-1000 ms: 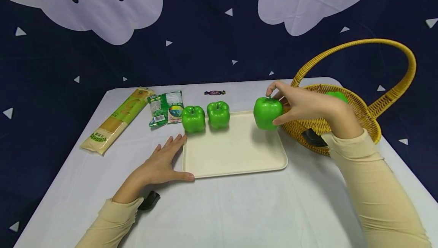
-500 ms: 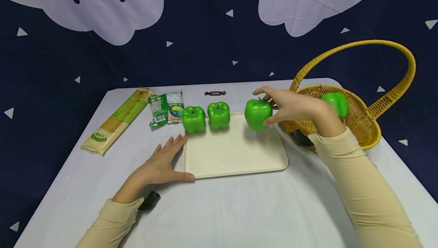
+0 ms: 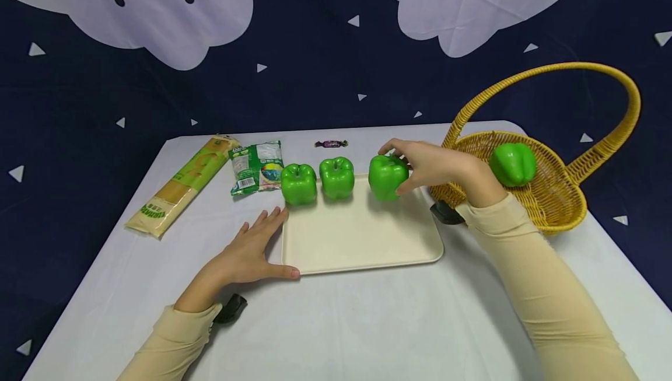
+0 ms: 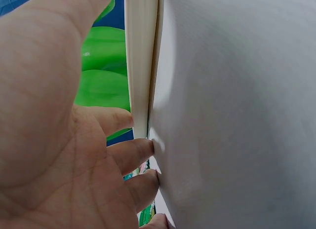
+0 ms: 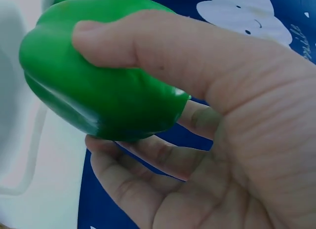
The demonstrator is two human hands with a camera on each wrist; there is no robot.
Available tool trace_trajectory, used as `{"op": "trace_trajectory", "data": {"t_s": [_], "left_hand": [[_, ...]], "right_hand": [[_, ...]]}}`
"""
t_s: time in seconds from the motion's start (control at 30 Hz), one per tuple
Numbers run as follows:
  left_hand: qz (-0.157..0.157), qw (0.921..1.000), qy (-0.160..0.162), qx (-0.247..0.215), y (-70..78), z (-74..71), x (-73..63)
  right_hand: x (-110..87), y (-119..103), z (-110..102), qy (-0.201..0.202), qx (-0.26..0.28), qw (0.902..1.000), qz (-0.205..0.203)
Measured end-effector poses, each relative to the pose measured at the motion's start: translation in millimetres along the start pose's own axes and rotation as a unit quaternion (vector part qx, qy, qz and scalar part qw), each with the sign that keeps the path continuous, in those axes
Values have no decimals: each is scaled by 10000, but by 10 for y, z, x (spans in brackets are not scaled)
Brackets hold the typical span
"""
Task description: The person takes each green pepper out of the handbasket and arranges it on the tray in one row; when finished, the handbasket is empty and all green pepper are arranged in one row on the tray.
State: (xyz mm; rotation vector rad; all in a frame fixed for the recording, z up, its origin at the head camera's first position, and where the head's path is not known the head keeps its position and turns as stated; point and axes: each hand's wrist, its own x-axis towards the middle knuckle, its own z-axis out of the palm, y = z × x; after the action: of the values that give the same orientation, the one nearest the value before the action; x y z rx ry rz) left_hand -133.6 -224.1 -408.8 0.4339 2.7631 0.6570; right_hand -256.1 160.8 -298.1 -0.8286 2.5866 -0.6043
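Observation:
My right hand [image 3: 433, 165] grips a green bell pepper [image 3: 385, 178] over the back right part of the cream tray [image 3: 362, 235]. In the right wrist view the thumb lies across one side of that pepper [image 5: 94, 76], with fingers on the other side. Two more bell peppers, one at the tray's back left corner [image 3: 298, 184] and one beside it [image 3: 337, 178], stand upright. With fingers spread, my left hand [image 3: 244, 255] touches the tray's left edge. Another bell pepper [image 3: 513, 164] lies on its side in the wicker basket [image 3: 564, 206].
A long noodle packet [image 3: 184, 185] and a green snack bag [image 3: 257, 167] lie left of the tray. Behind it is a purple wrapped candy [image 3: 331, 143]. The basket's tall handle [image 3: 630, 98] arches up at the right.
My right hand has moved left with the bell pepper, away from the basket and further over the tray. The pepper in the basket has come into fuller view. My left hand stays put.

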Motion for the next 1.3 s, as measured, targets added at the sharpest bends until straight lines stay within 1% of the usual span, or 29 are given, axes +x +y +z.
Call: {"op": "trace_trajectory", "data": {"t_s": [0.2, 0.4, 0.57, 0.9, 1.3], "left_hand": [[-34, 10000, -9, -9, 7, -5, -5], [-43, 10000, -6, -10, 16, -8, -3], [-52, 10000, -17, -17, 26, -9, -1], [-35, 10000, 6, -52, 29, -11, -5], [-64, 10000, -18, -20, 18, -9, 2]], "right_hand": [[127, 45, 73, 121, 21, 9999, -3], [223, 52, 127, 266, 41, 9996, -115], [295, 64, 168, 329, 18, 9994, -55], [371, 95, 227, 431, -66, 9990, -120], [427, 111, 261, 479, -3, 9988, -102]]}}
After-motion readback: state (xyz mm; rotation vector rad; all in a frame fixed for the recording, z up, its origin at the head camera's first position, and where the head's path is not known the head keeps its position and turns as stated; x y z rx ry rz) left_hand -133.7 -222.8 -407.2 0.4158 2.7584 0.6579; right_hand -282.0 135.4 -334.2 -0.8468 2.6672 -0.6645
